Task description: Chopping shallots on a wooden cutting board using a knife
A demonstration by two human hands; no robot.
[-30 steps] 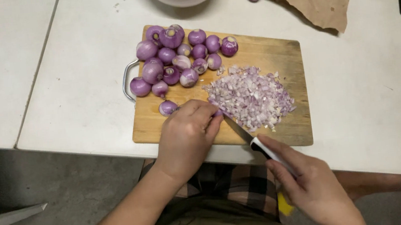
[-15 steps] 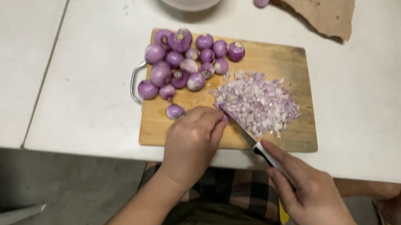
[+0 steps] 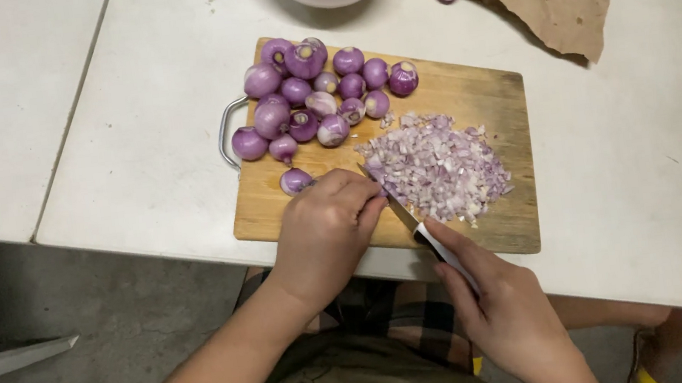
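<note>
Board: wooden cutting board [image 3: 483, 90], our landmark, on white table [image 3: 138, 137].
Shallots: peeled whole shallots [image 3: 308, 92] heaped on board's far-left part.
Left hand: our left hand [image 3: 324, 232] curled shut at board's near edge; what it pins, we cannot tell.
Chopped pile: minced shallot [image 3: 441, 167] mid-board, just right of that hand.
Right hand: our right hand [image 3: 504, 310] grips knife [image 3: 413, 222], blade touching pile.

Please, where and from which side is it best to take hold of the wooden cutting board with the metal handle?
Probably by the grey metal loop handle on the short left edge of the rectangular wooden cutting board, coming from the left. That side is free; the left hand and the right hand with the knife occupy the near edge.
</note>
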